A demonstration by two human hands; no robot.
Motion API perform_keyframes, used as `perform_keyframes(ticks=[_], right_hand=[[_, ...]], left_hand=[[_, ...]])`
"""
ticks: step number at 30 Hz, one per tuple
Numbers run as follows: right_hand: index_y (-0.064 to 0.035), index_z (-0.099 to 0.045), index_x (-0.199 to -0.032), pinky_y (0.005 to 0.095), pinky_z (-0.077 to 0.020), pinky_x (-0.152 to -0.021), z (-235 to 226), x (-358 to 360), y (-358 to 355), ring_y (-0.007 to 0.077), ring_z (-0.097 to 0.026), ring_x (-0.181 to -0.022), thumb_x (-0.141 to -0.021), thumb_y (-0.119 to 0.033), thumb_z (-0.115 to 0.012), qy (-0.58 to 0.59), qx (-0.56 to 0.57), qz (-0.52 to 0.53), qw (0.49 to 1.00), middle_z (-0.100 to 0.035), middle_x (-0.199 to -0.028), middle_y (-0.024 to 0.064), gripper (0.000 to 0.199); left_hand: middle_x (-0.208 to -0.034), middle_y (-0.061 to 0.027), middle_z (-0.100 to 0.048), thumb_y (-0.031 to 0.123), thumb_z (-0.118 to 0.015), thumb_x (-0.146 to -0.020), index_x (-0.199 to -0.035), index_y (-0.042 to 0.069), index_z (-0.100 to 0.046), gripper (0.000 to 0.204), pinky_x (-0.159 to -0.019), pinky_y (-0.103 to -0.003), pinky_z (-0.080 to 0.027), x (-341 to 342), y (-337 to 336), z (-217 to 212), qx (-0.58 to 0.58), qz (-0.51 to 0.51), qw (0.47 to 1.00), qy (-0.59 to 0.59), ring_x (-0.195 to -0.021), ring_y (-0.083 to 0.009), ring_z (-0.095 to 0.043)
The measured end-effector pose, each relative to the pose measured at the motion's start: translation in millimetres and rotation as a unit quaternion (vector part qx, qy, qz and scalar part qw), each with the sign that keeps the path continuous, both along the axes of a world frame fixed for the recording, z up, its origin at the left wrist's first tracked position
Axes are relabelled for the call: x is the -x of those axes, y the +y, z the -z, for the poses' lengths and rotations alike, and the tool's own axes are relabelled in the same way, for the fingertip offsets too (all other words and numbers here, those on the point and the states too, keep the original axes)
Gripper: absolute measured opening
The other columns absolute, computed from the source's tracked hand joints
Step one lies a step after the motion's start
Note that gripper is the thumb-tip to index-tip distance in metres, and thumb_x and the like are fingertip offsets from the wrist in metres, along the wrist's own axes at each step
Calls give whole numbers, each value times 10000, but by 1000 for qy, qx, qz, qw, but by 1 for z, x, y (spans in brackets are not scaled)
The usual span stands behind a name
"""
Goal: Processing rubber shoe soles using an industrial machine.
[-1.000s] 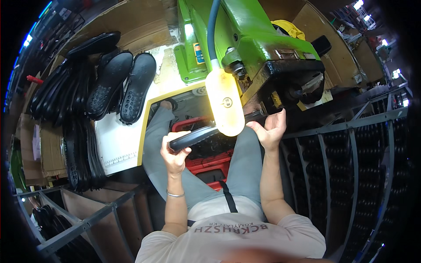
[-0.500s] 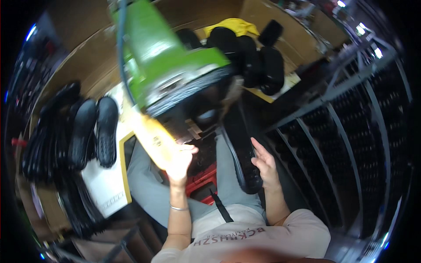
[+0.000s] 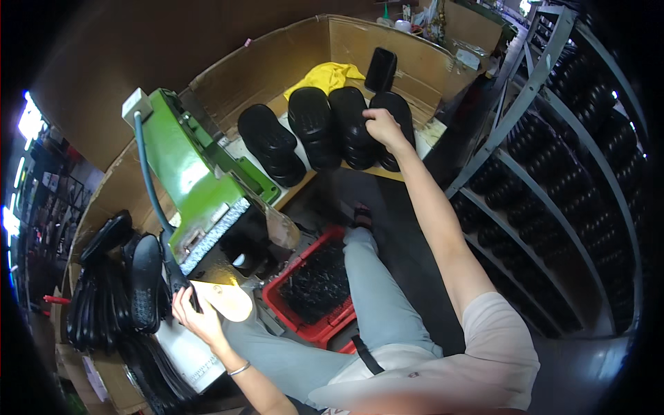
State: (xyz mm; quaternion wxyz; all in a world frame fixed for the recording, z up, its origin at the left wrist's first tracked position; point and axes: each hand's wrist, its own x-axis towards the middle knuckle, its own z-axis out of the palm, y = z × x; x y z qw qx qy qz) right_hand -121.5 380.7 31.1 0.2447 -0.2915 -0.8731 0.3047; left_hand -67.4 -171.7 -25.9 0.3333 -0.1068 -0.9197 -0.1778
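Observation:
My left hand (image 3: 196, 317) is at the left table, fingers closed round the lower end of a black shoe sole (image 3: 171, 266) that stands tilted, edge toward me. Beside it another black sole (image 3: 146, 283) leans on a row of soles (image 3: 93, 304). My right arm reaches far forward. Its hand (image 3: 382, 128) is curled with fingers together over the right-hand stacks of black soles (image 3: 351, 128), and no object shows in it. Between my arms stands a green machine (image 3: 183, 173), with a brightly lit pale plate (image 3: 232, 303) below its head.
A red basket (image 3: 330, 337) holding black scraps is on the floor by my legs. Cardboard walls (image 3: 277, 52) surround the tables. A yellow cloth (image 3: 325, 77) and a dark rounded flat piece (image 3: 381, 69) are at the back. A metal rack (image 3: 515, 128) full of soles stands right.
The sole by my right hand has left my lap, and that hand has moved forward to the stacks. My left hand has gone from the lit plate to a sole at left.

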Motion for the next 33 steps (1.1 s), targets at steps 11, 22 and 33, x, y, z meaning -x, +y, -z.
perform_keyframes(ticks=[11,22,33], right_hand=[[-53,-684,-771,411,-398,-897,10,-23,-33,291,-612,-815,-904,-256,-587,213,-263,-61,939,-660,-800,95,261],[-3,-559,-1211,355,-490,-868,60,-132,-156,266,-577,-1090,-795,-78,-731,125,197,-335,913,-598,-1183,148,456],[-42,-342,-1387,317,-451,-941,48,-151,-183,205,-458,-1146,-724,-125,-827,294,389,-292,823,-410,-1311,100,826]], left_hand=[[-1062,-128,-528,127,-771,-680,-1215,59,-571,576,-991,-485,-328,-29,-35,43,107,-111,985,-82,-1023,-313,-495],[-814,-100,-579,-20,-727,-619,-929,-13,-642,321,-656,-319,-474,-141,13,-45,-237,69,966,-74,-720,-232,-573],[-812,-75,-592,16,-797,-619,-897,-10,-648,317,-619,-266,-470,-88,101,-45,-392,322,850,-141,-693,-168,-575]])
